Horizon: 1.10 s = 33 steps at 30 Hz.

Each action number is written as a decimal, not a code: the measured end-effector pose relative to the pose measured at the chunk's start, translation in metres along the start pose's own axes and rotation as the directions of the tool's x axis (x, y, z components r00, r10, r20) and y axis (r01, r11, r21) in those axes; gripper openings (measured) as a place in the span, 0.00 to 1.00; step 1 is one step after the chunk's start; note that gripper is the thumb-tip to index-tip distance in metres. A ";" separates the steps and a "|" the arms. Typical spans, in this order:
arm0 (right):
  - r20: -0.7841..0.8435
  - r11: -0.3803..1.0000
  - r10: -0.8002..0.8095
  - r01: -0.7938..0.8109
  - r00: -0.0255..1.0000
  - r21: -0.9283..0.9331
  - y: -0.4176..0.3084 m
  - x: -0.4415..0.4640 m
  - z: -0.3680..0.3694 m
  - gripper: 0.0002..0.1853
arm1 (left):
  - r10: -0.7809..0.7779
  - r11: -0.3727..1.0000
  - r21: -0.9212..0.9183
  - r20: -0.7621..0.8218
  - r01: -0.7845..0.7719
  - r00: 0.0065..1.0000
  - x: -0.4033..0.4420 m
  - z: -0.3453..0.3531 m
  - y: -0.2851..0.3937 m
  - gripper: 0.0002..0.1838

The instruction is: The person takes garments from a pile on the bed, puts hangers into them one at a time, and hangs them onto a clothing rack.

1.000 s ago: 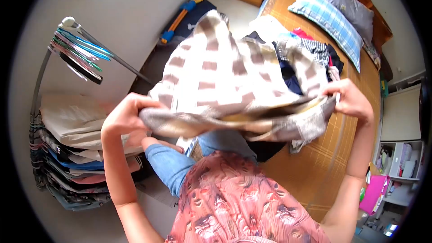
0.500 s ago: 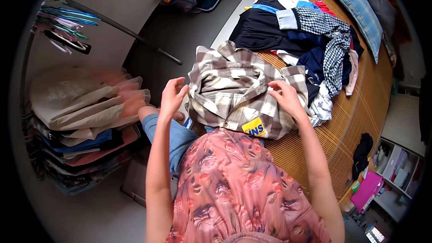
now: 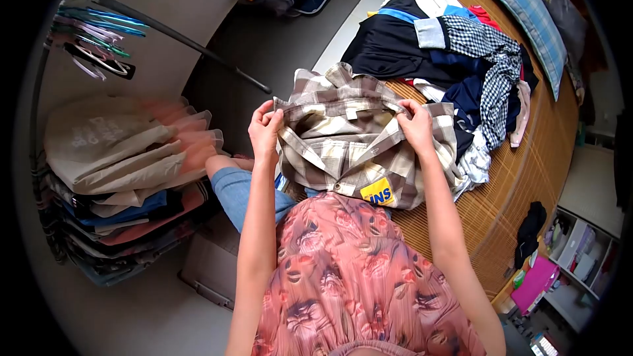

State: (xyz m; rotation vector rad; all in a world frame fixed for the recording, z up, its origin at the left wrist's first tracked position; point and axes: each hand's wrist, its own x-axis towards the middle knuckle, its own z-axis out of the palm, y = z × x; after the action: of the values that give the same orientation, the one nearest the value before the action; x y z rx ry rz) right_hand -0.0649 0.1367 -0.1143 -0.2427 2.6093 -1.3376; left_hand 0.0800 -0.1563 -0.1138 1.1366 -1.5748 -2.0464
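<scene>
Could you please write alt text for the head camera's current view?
The left hand and right hand hold a brown-and-cream checked shirt at either side of its neck opening. A clothes pile lies beyond it on a bed; hangers are at left.

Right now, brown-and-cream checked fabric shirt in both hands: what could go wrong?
1. The left hand and right hand seem to pinch the brown-and-cream checked fabric shirt only at its edges, so it might slip if lifted fast.
2. Its body lies bunched, so it could crease or twist.
3. It lies close beside the loose heap of dark, white and checked clothes; a sideways pull might disturb them.
</scene>
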 end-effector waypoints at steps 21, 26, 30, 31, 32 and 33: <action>0.361 0.806 -0.376 0.494 0.853 -0.328 -0.052 -0.061 -0.022 0.24 | 0.298 0.436 0.783 0.340 -0.444 0.892 -0.093 -0.042 0.010 0.15; 0.392 0.794 -0.408 0.532 0.825 -0.294 -0.054 -0.054 -0.015 0.17 | 0.100 0.581 0.686 0.473 -0.437 0.875 -0.085 -0.023 0.011 0.19; 0.307 0.863 -0.400 0.468 0.864 -0.192 -0.069 -0.053 -0.032 0.16 | 0.146 0.601 0.623 0.531 -0.501 0.835 -0.087 -0.012 -0.001 0.18; 0.296 0.866 -0.406 0.467 0.865 -0.179 -0.075 -0.052 -0.037 0.16 | 0.141 0.623 0.610 0.527 -0.489 0.838 -0.090 -0.007 0.000 0.17; 0.284 0.869 -0.412 0.467 0.866 -0.165 -0.080 -0.051 -0.042 0.17 | 0.157 0.607 0.606 0.544 -0.515 0.825 -0.092 -0.007 0.005 0.17; 0.281 0.841 -0.455 0.511 0.845 -0.177 -0.083 -0.049 -0.045 0.18 | 0.173 0.589 0.600 0.560 -0.541 0.810 -0.092 -0.006 0.009 0.17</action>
State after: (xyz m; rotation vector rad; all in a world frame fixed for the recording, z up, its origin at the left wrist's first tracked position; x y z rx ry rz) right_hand -0.0241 0.1360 -0.0161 -1.1010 2.5985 -1.0149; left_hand 0.1407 -0.1015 -0.0697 0.4067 -2.7727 -1.4214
